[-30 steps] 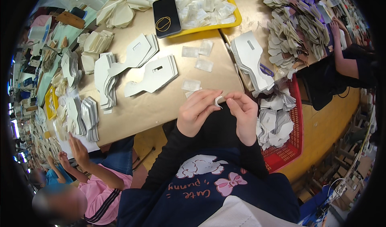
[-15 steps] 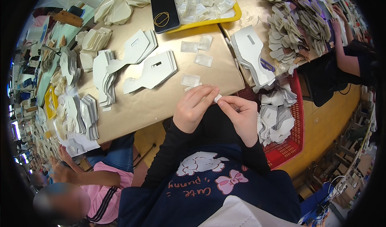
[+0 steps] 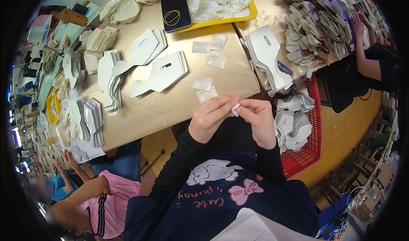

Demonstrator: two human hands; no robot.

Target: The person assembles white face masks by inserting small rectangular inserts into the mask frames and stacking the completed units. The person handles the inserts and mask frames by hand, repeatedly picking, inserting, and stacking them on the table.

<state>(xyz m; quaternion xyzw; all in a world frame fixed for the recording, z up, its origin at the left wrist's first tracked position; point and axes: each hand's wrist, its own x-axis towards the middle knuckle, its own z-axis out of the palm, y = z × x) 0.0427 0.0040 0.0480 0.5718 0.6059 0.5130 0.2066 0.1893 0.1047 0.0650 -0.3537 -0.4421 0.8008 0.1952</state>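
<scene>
Just beyond the table's front edge, my left hand (image 3: 212, 118) and my right hand (image 3: 260, 120) meet at the fingertips. Both pinch a small white piece (image 3: 234, 109), mostly covered by the fingers; its kind does not show. Closest to my left hand on the table lies a translucent rectangular packet (image 3: 207, 94), and another packet (image 3: 202, 83) sits just behind it. Farther back are three more, among them a single packet (image 3: 216, 61). A yellow tray (image 3: 254, 15) heaped with similar packets stands at the back, with a black phone (image 3: 176, 10) and a rubber band on its left side.
Stacks of white slotted cut-outs (image 3: 164, 72) cover the table's left half. Another stack (image 3: 265, 55) stands at the right, above a red crate (image 3: 314, 143) holding more pieces. Grey piles (image 3: 315, 27) lie far right. A person in pink (image 3: 113, 198) sits at my left.
My hands have shifted slightly right, uncovering the nearest packet. The small white piece is turned differently between my fingers. The person in pink has moved, and a person in blue shows behind.
</scene>
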